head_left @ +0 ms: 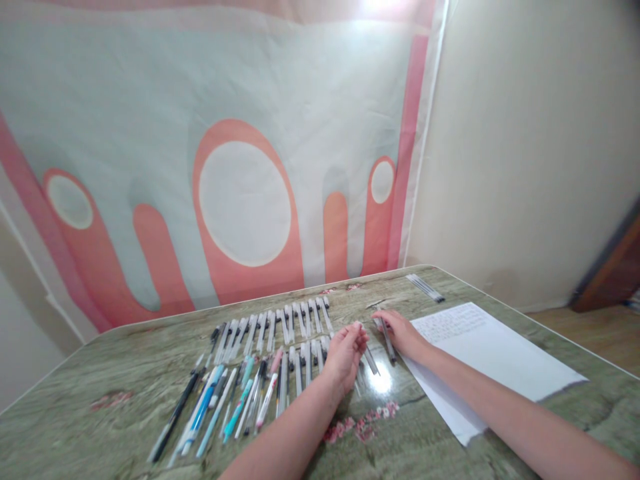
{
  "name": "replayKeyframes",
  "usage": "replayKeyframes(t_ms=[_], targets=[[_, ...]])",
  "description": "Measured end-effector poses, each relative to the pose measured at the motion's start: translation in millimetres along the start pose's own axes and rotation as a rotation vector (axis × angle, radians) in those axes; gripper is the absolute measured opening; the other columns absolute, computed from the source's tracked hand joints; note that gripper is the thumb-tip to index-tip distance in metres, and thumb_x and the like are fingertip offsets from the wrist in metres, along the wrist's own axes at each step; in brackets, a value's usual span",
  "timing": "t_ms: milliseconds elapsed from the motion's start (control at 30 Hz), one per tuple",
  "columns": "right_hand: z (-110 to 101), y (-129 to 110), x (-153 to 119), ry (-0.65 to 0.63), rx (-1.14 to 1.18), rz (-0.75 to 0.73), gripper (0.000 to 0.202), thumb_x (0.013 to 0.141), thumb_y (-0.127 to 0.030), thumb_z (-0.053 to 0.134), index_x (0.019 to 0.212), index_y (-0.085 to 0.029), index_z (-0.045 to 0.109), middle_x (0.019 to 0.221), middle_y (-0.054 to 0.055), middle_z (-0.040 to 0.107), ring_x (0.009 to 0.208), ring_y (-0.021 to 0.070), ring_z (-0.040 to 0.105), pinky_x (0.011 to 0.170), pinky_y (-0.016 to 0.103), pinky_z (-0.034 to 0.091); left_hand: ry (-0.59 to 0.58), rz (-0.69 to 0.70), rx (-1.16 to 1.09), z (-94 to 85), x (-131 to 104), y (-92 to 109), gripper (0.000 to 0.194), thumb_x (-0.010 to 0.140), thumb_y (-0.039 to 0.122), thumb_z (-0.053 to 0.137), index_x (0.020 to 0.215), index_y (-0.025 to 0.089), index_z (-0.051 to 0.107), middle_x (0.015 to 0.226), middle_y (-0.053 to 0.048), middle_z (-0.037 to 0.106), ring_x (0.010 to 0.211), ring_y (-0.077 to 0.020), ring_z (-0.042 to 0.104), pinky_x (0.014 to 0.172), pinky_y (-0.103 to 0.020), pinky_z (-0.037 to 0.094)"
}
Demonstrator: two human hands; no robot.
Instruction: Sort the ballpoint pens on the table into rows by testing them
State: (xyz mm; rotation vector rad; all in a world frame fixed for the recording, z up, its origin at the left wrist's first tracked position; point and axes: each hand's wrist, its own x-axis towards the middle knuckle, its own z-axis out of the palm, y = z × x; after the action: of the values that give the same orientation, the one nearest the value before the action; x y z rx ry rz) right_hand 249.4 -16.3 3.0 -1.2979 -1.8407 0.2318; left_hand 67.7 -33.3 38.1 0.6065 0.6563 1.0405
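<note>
My left hand is over the middle of the table, its fingers pinched together. Whatever sits between the fingertips is too small to make out. Just right of those fingers a thin grey tube slants down; I cannot tell whether it touches the hand. My right hand has its fingers closed on a clear pen with a dark lower end, pointing down toward the tabletop. Left of my hands, clear pens with caps are laid side by side in a row, and a second row of pens is partly hidden by my left forearm.
Coloured pens and markers lie at the front left, with a black pen at their outer side. A written sheet of paper lies under my right forearm. Several thin clear sticks rest near the far right edge of the table.
</note>
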Motion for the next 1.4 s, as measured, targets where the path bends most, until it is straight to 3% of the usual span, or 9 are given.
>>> replayKeyframes(t_ms=[300,433,667,800,1033,1400], targets=[[-14,-59,-2,0.037,0.068,-0.209,0.028,0.079,-0.023,0.049,0.107,-0.024,0.053,0.098,0.007,0.058,0.095,0.021,0.05,0.082,0.038,0.041,-0.055,0.106,0.068,2.3,-1,-2,0.034,0.061,0.029,0.069,0.09,0.014,0.058,0.086,-0.006,0.062,0.074,-0.0109,0.058,0.074,-0.025,0.042],[-10,-70,-5,0.008,0.075,-0.261,0.028,0.08,-0.023,0.046,0.108,-0.025,0.052,0.098,0.007,0.059,0.094,0.0212,0.05,0.081,0.039,0.042,-0.11,0.102,0.062,2.7,-3,-3,0.036,0.059,0.028,0.071,0.089,0.013,0.057,0.079,-0.006,0.062,0.07,-0.0114,0.058,0.074,-0.027,0.043],[-14,-71,-11,-0.021,-0.035,-0.373,0.038,0.082,-0.025,0.042,0.12,-0.023,0.044,0.103,0.009,0.054,0.094,0.0213,0.048,0.083,0.04,0.04,-0.008,0.097,-0.067,-5.3,5,1,0.032,0.062,0.021,0.069,0.088,0.016,0.051,0.074,-0.003,0.062,0.067,-0.0088,0.059,0.071,-0.022,0.044],[-13,-70,-16,0.029,-0.079,-0.444,0.031,0.081,-0.021,0.044,0.111,-0.019,0.052,0.09,0.008,0.054,0.082,0.0189,0.05,0.071,0.035,0.044,0.024,0.093,-0.096,-5.6,6,4,0.03,0.063,0.018,0.068,0.085,0.015,0.05,0.076,-0.005,0.063,0.067,-0.0096,0.059,0.069,-0.022,0.046],[-8,-71,-17,0.071,-0.088,-0.528,0.016,0.078,-0.015,0.047,0.094,-0.018,0.051,0.08,0.005,0.056,0.076,0.0167,0.051,0.069,0.034,0.044,0.039,0.079,-0.103,-3.0,5,2,0.028,0.064,0.016,0.067,0.085,0.014,0.049,0.076,-0.006,0.062,0.072,-0.0127,0.061,0.067,-0.023,0.046],[-5,-59,-14,0.125,-0.243,-0.597,0.014,0.079,-0.014,0.05,0.09,-0.019,0.057,0.079,0.005,0.06,0.071,0.0144,0.051,0.065,0.029,0.042,-0.057,0.067,-0.07,3.0,-3,2,0.033,0.066,0.024,0.066,0.09,0.016,0.045,0.079,-0.006,0.062,0.073,-0.0122,0.06,0.068,-0.023,0.045]])
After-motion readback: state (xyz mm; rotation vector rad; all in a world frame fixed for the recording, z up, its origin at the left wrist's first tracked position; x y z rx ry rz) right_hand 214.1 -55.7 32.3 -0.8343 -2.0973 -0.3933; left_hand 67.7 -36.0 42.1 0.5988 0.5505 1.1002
